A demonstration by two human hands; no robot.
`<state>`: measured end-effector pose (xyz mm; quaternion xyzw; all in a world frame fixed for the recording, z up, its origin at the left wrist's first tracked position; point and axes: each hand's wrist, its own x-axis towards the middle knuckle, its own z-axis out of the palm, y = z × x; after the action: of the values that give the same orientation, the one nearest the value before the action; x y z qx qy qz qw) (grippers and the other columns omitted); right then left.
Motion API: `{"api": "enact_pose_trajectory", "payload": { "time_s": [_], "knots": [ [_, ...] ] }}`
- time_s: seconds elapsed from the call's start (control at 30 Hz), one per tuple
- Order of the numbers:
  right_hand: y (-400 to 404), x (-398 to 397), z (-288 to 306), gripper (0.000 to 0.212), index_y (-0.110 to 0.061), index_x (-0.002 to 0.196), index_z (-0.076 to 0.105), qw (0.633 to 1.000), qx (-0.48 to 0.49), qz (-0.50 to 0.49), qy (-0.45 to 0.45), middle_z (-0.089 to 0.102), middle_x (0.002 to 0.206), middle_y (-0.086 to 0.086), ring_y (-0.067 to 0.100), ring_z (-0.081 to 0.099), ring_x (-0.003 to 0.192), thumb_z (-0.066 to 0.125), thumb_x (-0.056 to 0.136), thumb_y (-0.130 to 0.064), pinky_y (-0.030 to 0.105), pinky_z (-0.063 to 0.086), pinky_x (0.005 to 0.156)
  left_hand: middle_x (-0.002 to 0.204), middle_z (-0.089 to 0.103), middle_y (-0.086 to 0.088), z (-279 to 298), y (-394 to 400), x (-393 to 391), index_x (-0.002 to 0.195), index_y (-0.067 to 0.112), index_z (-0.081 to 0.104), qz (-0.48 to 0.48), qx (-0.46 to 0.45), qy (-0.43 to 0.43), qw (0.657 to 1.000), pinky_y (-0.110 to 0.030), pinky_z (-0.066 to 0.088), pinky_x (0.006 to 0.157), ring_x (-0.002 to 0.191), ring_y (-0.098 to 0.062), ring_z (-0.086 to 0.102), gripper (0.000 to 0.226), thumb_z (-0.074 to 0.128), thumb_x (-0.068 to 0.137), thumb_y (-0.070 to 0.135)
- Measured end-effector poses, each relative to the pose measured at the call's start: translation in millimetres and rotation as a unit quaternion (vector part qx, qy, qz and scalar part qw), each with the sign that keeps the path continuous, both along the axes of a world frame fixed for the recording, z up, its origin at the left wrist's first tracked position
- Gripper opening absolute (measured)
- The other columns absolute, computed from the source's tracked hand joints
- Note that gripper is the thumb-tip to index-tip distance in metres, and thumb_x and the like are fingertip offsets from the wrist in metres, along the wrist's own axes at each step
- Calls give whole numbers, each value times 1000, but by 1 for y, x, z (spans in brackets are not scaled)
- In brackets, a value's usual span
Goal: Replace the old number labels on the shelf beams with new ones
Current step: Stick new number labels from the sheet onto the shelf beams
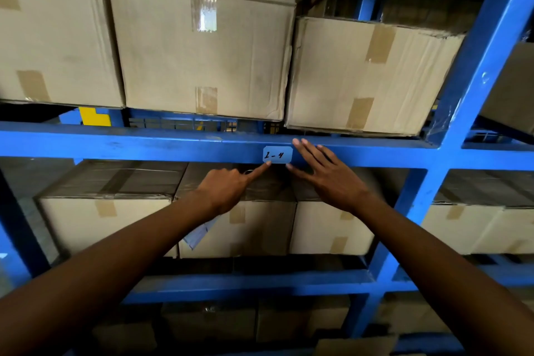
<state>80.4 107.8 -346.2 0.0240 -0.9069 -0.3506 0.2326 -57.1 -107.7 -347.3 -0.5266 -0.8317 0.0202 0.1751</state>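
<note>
Both forearms reach up to the blue shelf beam [144, 145]; left hand [228, 188], fist curled, forefinger on the lower left corner of the "2-4" label [277, 155]; right hand [326, 173] spread flat just beside its right edge; taped cardboard boxes [202, 49], contents hidden, fill both tiers.

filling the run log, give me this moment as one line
step: label on beam | left hand: fingertip at label lower corner | right hand: flat on beam beside label
</note>
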Motion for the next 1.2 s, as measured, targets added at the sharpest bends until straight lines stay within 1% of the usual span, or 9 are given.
{"api": "enact_pose_trajectory", "payload": {
  "time_s": [0.23, 0.37, 0.43, 0.53, 0.63, 0.73, 0.97, 1.07, 1.2],
  "knots": [
    [8, 35, 13, 51, -13, 125, 53, 971, -180, 5, 159, 56, 129, 18, 36, 55, 116, 61, 74, -8, 42, 36, 101, 110, 64, -17, 19, 30, 39, 135, 46, -17, -156, 97, -255, 949, -43, 54, 84, 90, -22, 63, 91, 51, 90, 5],
    [29, 73, 28, 31, -14, 106, 66, 859, -412, -4, 305, 71, 101, 9, 29, 62, 96, 49, 80, -18, 36, 36, 88, 115, 62, -13, 40, 66, 79, 148, 30, 2, -208, 230, -365, 878, -1, 41, 75, 74, 5, 52, 71, 43, 95, 6],
    [36, 94, 34, 22, -13, 97, 70, 807, -474, 15, 352, 72, 98, 6, 24, 64, 95, 53, 83, -16, 41, 46, 89, 129, 48, 3, 50, 83, 96, 148, 31, 8, -221, 277, -425, 833, 5, 37, 73, 87, 10, 51, 68, 44, 96, 7],
    [52, 131, 42, 16, -10, 94, 71, 770, -502, 40, 392, 70, 91, 0, 15, 63, 90, 57, 85, -11, 36, 51, 85, 134, 41, 17, 63, 112, 121, 146, 37, 14, -250, 330, -503, 759, -5, 43, 84, 101, 6, 56, 69, 47, 95, 5],
    [71, 164, 48, 19, -12, 101, 69, 756, -518, 34, 399, 67, 85, -4, 4, 60, 84, 59, 85, -10, 26, 49, 81, 134, 53, 5, 75, 142, 148, 139, 49, 17, -281, 355, -562, 692, -27, 51, 93, 110, -4, 60, 71, 50, 94, 5],
    [102, 199, 59, 26, -13, 110, 66, 768, -509, 42, 386, 67, 88, -4, 4, 60, 87, 56, 86, -16, 16, 47, 80, 109, 65, 10, 86, 181, 188, 134, 52, 18, -300, 360, -600, 649, -20, 57, 69, 90, -3, 69, 74, 51, 92, 0],
    [172, 259, 93, 38, -12, 128, 54, 751, -552, 59, 357, 64, 95, 5, 12, 59, 96, 55, 90, -13, 24, 52, 85, 127, 58, 7, 105, 251, 261, 142, 44, 17, -288, 418, -572, 644, -17, 55, 72, 96, -5, 68, 90, 64, 82, -4],
    [192, 278, 103, 41, -12, 132, 49, 769, -537, 72, 339, 60, 90, -11, 14, 58, 100, 54, 91, -13, 26, 51, 87, 144, 45, -3, 112, 272, 284, 140, 45, 20, -287, 433, -567, 640, -15, 55, 71, 102, -5, 66, 93, 67, 79, -6],
    [205, 288, 110, 45, -15, 134, 45, 763, -542, 87, 342, 62, 108, 3, 8, 59, 100, 54, 90, -13, 2, 47, 75, 124, 62, -6, 120, 286, 299, 132, 29, 44, -265, 437, -563, 649, -23, 58, 75, 105, -18, 66, 71, 71, 75, -5]
  ]
}}
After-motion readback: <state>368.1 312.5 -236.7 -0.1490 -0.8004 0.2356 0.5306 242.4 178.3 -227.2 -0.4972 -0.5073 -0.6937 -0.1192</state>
